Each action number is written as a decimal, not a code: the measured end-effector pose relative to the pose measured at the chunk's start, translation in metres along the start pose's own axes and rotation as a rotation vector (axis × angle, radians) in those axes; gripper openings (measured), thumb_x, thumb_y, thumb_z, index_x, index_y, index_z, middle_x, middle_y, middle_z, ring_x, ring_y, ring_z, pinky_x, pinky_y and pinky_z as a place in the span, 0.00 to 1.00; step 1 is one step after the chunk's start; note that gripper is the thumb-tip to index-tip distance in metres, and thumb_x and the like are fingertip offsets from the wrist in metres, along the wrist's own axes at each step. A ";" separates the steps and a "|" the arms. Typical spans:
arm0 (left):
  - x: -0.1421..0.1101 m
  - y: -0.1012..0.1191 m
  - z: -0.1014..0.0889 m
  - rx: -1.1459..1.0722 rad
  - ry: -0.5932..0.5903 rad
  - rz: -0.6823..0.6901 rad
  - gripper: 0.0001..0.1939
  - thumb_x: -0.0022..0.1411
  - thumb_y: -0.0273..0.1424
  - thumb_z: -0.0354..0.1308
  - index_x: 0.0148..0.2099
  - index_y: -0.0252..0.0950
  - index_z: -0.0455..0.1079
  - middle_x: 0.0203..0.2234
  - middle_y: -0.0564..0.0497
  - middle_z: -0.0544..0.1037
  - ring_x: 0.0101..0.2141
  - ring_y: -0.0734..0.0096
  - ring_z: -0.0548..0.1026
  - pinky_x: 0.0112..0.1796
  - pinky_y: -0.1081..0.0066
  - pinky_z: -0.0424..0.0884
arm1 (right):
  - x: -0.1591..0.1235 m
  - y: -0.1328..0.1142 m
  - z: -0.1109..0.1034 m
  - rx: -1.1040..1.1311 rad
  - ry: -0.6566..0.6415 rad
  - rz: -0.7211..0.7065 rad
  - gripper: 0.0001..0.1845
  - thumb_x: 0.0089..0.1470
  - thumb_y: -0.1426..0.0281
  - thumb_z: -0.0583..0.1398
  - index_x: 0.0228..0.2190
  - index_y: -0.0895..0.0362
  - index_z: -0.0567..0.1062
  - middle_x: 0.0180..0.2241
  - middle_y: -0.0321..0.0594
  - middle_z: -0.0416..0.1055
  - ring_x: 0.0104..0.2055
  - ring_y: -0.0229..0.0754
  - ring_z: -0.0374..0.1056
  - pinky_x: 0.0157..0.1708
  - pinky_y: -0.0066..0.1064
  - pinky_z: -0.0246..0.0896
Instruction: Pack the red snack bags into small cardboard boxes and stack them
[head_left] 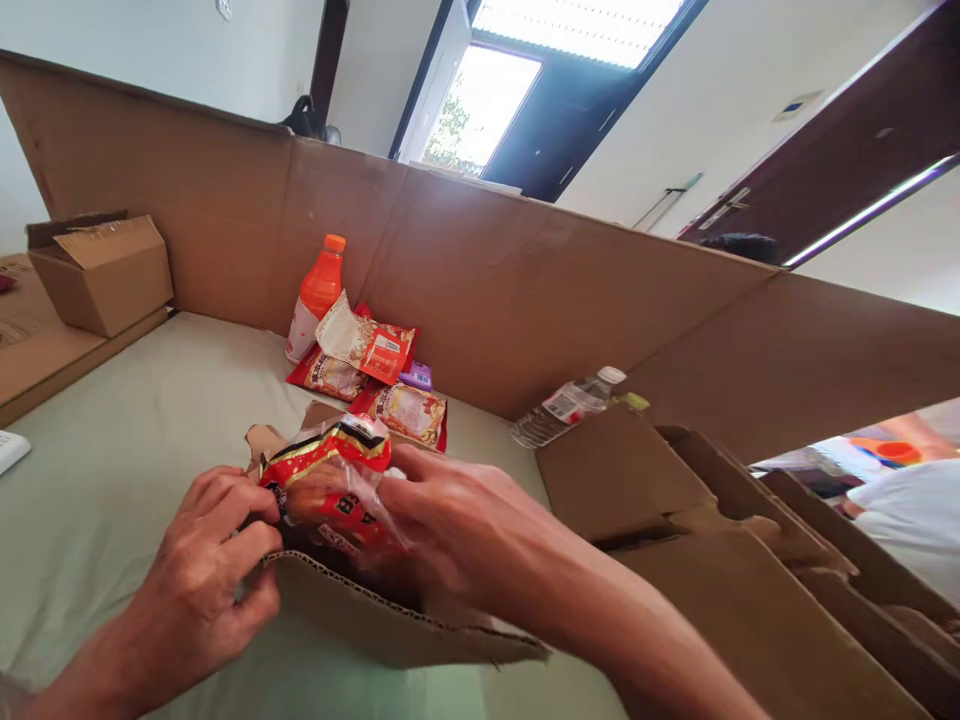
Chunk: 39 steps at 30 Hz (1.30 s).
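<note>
A: Eyes on the red packet [345, 490]! It's in the mouth of the open box [360, 610], right between the two hands.

B: And which way does it run?

A: It seems to slope from the far left rim down towards the near right, lower end out of sight inside the box. The right hand [465, 510] is the nearer one, reaching across from the right, fingers closed on its right side.

B: The left hand [214, 560]?

A: Curled in at the packet's left edge, by the box rim. Whether it grips packet or cardboard, I can't tell.

B: Anything in the way?

A: The near wall of the box stands up in front, and the right forearm crosses its right end. Just beyond the box sit the snack bags [409, 410], a purple pack [417, 376] tucked by them, the orange bottle [322, 285] upright behind.

B: Out to the right?

A: The clear bottle [559, 410], tilted, beside the big box [720, 580] with its flaps open. Small box [127, 285] far left, well apart. The cardboard wall [487, 290] closes off the back, and past it, far right, there's another person's sleeve [915, 520].
</note>
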<state>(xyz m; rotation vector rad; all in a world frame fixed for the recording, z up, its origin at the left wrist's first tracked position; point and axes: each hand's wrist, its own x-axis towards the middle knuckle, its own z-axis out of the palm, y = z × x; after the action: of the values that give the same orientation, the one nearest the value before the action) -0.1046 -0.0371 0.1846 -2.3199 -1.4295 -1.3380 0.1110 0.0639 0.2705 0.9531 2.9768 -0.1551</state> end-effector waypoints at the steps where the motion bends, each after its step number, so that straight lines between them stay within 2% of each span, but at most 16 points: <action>1: 0.000 0.000 0.001 0.002 0.009 -0.005 0.12 0.58 0.15 0.54 0.35 0.38 0.67 0.37 0.50 0.75 0.42 0.64 0.72 0.51 0.56 0.69 | 0.005 0.001 0.003 -0.009 -0.080 0.017 0.08 0.49 0.77 0.60 0.22 0.54 0.70 0.28 0.38 0.70 0.24 0.36 0.57 0.23 0.30 0.45; 4: -0.001 -0.001 0.004 0.014 0.007 -0.034 0.12 0.58 0.15 0.53 0.35 0.38 0.66 0.44 0.47 0.75 0.48 0.60 0.71 0.49 0.55 0.68 | 0.013 0.003 0.007 0.001 -0.241 -0.012 0.07 0.47 0.79 0.61 0.22 0.56 0.73 0.26 0.37 0.69 0.23 0.35 0.56 0.23 0.29 0.42; 8: 0.000 -0.001 0.002 0.024 -0.059 -0.027 0.11 0.58 0.16 0.53 0.36 0.38 0.66 0.51 0.46 0.75 0.51 0.58 0.71 0.52 0.51 0.66 | 0.007 0.001 0.011 0.006 -0.173 -0.031 0.05 0.52 0.75 0.61 0.27 0.56 0.77 0.30 0.39 0.73 0.25 0.36 0.60 0.24 0.30 0.42; 10: 0.001 -0.001 0.000 0.014 -0.111 -0.016 0.11 0.57 0.17 0.52 0.36 0.38 0.65 0.47 0.47 0.77 0.49 0.59 0.73 0.55 0.49 0.64 | 0.009 -0.002 0.020 -0.021 -0.203 -0.053 0.06 0.53 0.75 0.60 0.29 0.56 0.78 0.30 0.39 0.75 0.26 0.37 0.63 0.24 0.31 0.42; 13: 0.001 -0.001 0.000 -0.045 -0.189 -0.010 0.11 0.57 0.18 0.50 0.37 0.39 0.66 0.34 0.51 0.78 0.45 0.63 0.75 0.59 0.49 0.61 | 0.021 -0.005 0.032 -0.071 -0.382 -0.089 0.04 0.54 0.74 0.62 0.29 0.57 0.79 0.30 0.41 0.77 0.27 0.39 0.67 0.24 0.32 0.42; 15: 0.000 -0.002 0.001 -0.070 -0.201 -0.015 0.12 0.56 0.18 0.50 0.37 0.39 0.66 0.30 0.53 0.76 0.44 0.63 0.76 0.60 0.49 0.60 | 0.026 -0.004 0.033 -0.069 -0.450 -0.104 0.04 0.53 0.74 0.64 0.32 0.57 0.80 0.33 0.43 0.78 0.30 0.41 0.70 0.25 0.31 0.45; 19: -0.002 -0.002 0.003 -0.074 -0.186 -0.008 0.13 0.56 0.16 0.49 0.37 0.39 0.64 0.30 0.54 0.76 0.46 0.63 0.75 0.59 0.51 0.61 | 0.018 0.001 0.028 -0.008 -0.303 -0.098 0.10 0.53 0.73 0.65 0.39 0.57 0.78 0.42 0.44 0.78 0.42 0.46 0.72 0.37 0.32 0.58; 22: -0.001 -0.002 0.003 -0.080 -0.183 -0.002 0.13 0.57 0.16 0.50 0.38 0.39 0.64 0.31 0.54 0.76 0.46 0.64 0.75 0.57 0.53 0.64 | 0.011 0.009 0.038 0.043 -0.316 -0.029 0.07 0.57 0.77 0.61 0.37 0.57 0.79 0.41 0.44 0.78 0.42 0.45 0.73 0.39 0.33 0.61; 24: 0.002 -0.003 0.003 -0.073 -0.180 0.015 0.12 0.59 0.17 0.50 0.39 0.39 0.64 0.32 0.53 0.76 0.46 0.64 0.75 0.56 0.53 0.65 | 0.005 0.016 0.044 0.161 -0.307 -0.050 0.07 0.58 0.78 0.61 0.36 0.58 0.79 0.40 0.43 0.78 0.42 0.44 0.73 0.40 0.32 0.64; 26: 0.002 -0.005 0.003 -0.064 -0.170 0.045 0.12 0.60 0.17 0.51 0.41 0.40 0.65 0.33 0.53 0.77 0.46 0.64 0.75 0.57 0.52 0.64 | -0.007 0.023 0.042 0.312 -0.145 -0.093 0.08 0.58 0.77 0.62 0.40 0.58 0.78 0.46 0.44 0.78 0.49 0.44 0.72 0.48 0.32 0.64; 28: 0.001 -0.007 0.004 -0.068 -0.162 0.066 0.12 0.61 0.18 0.51 0.41 0.40 0.65 0.34 0.53 0.78 0.47 0.64 0.75 0.59 0.50 0.62 | -0.025 0.029 0.032 0.410 0.093 -0.082 0.08 0.60 0.76 0.61 0.42 0.58 0.77 0.49 0.44 0.77 0.52 0.42 0.70 0.53 0.33 0.63; 30: -0.002 -0.010 0.005 -0.078 -0.156 0.072 0.12 0.61 0.18 0.52 0.42 0.40 0.66 0.35 0.52 0.79 0.48 0.63 0.75 0.60 0.49 0.61 | -0.044 0.032 0.023 0.436 0.253 0.000 0.08 0.64 0.73 0.57 0.40 0.57 0.77 0.43 0.41 0.79 0.46 0.39 0.73 0.47 0.30 0.65; 31: -0.003 -0.011 0.005 -0.082 -0.159 0.081 0.12 0.60 0.18 0.53 0.43 0.40 0.66 0.35 0.52 0.79 0.49 0.63 0.75 0.60 0.50 0.61 | -0.052 0.032 0.021 0.433 0.279 0.047 0.09 0.65 0.72 0.55 0.39 0.56 0.77 0.39 0.40 0.79 0.41 0.37 0.73 0.43 0.29 0.66; 33: -0.004 -0.014 0.005 -0.084 -0.166 0.109 0.13 0.59 0.19 0.54 0.44 0.40 0.66 0.35 0.52 0.80 0.49 0.62 0.76 0.60 0.50 0.62 | -0.059 0.032 0.023 0.387 0.212 0.097 0.11 0.65 0.73 0.55 0.37 0.56 0.78 0.36 0.39 0.80 0.38 0.37 0.73 0.39 0.28 0.65; 37: 0.001 -0.019 0.004 -0.044 -0.176 0.173 0.14 0.58 0.20 0.57 0.44 0.40 0.67 0.36 0.52 0.81 0.47 0.60 0.77 0.58 0.51 0.65 | -0.054 0.031 0.038 0.182 -0.131 0.042 0.13 0.57 0.79 0.58 0.25 0.56 0.78 0.29 0.39 0.80 0.31 0.40 0.73 0.35 0.31 0.63; 39: 0.003 -0.019 0.003 -0.027 -0.183 0.189 0.14 0.57 0.20 0.58 0.45 0.40 0.68 0.35 0.52 0.81 0.47 0.60 0.77 0.57 0.51 0.67 | -0.053 0.031 0.039 0.158 -0.078 0.016 0.14 0.57 0.78 0.57 0.25 0.56 0.79 0.27 0.38 0.79 0.30 0.39 0.72 0.35 0.31 0.63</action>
<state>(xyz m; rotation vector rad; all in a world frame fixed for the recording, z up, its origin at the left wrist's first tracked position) -0.1167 -0.0233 0.1787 -2.5778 -1.2041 -1.1269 0.1715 0.0549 0.2312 0.9599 2.9199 -0.4222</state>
